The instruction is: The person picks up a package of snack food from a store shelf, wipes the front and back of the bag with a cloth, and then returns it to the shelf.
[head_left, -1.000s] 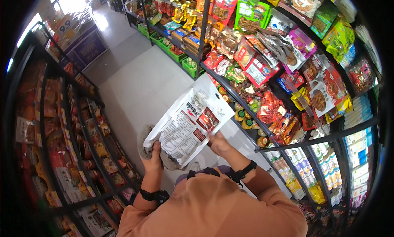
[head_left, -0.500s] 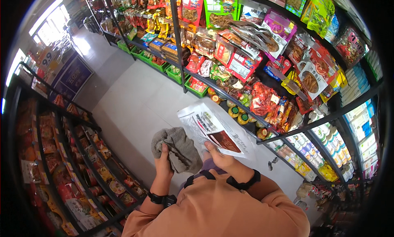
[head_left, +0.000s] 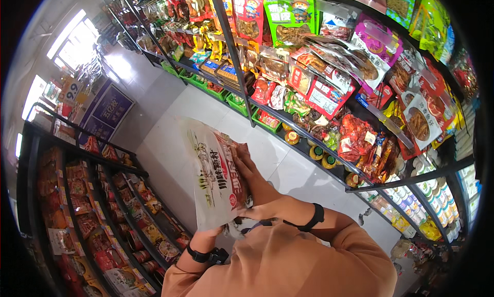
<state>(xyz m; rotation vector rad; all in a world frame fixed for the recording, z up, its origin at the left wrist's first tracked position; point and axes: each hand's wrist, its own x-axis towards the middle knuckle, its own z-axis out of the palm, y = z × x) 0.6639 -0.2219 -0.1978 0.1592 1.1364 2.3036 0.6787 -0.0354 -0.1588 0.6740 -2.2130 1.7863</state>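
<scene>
My right hand [head_left: 262,191] grips a white plastic food pouch [head_left: 213,176] along its right side, fingers and thumb at its edge. The pouch is tilted, with dark print, small drawings and a reddish-brown strip. My left hand [head_left: 210,233] is under the pouch's lower end; only its base and wrist show, the fingers being hidden. A blurred greyish patch shows below the pouch beside my left hand; I cannot make out whether it is the grey cloth seen before.
At the right, a long black shelf rack [head_left: 303,137] carries hanging and stacked snack bags, with jars [head_left: 328,160] low down. Green baskets [head_left: 237,103] line its foot. Another rack of packets [head_left: 98,214] stands at the left. A grey tiled aisle [head_left: 170,109] runs between them.
The pouch has moved left and turned, now in front of my left hand. The grey cloth, held in my left hand before, is mostly or wholly out of sight. The view has shifted slightly.
</scene>
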